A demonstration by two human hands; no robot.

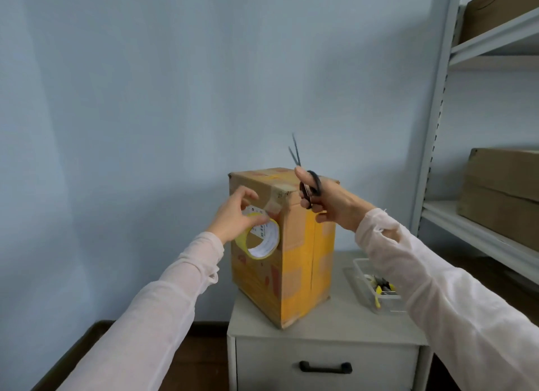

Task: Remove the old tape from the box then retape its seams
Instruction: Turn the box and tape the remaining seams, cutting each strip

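1. The grey shelving rack (437,128) takes up your right side; brown stored cartons (501,186) lie on its shelves.
2. A pale cabinet (326,350) stands low in front of you; its top is the surface (335,320) carrying the work; a drawer with a black handle (325,367) faces you.
3. The box (294,262) stands upright on the surface, toward its left side, with one vertical corner turned to you; yellow-tinted patches cover its lower faces; a vertical seam runs down its right-hand face.
4. A clear tray (361,271) sits on the surface to the right of the box, apart from it; yellow-handled tools (378,291) lie inside; your right sleeve (437,288) hides its near end.
5. Your left hand (233,215) is high against the box's left face; its fingers (253,222) curl round the tape roll and grip it, the forefinger lifted above.
6. Your right hand (335,204) is raised at the box's top right corner; its fingers are closed through the loops of the scissors.
7. The tape roll (270,240) is yellow-rimmed with a white core; it hangs in front of the upper left face; whether it touches the cardboard, you cannot tell.
8. The scissors (318,183) are black; the blades point up past the box top, tips slightly parted.
9. A brownish strip of tape (274,205) folds over the top edge and down the left face to just above the roll; whether it joins the roll is unclear.
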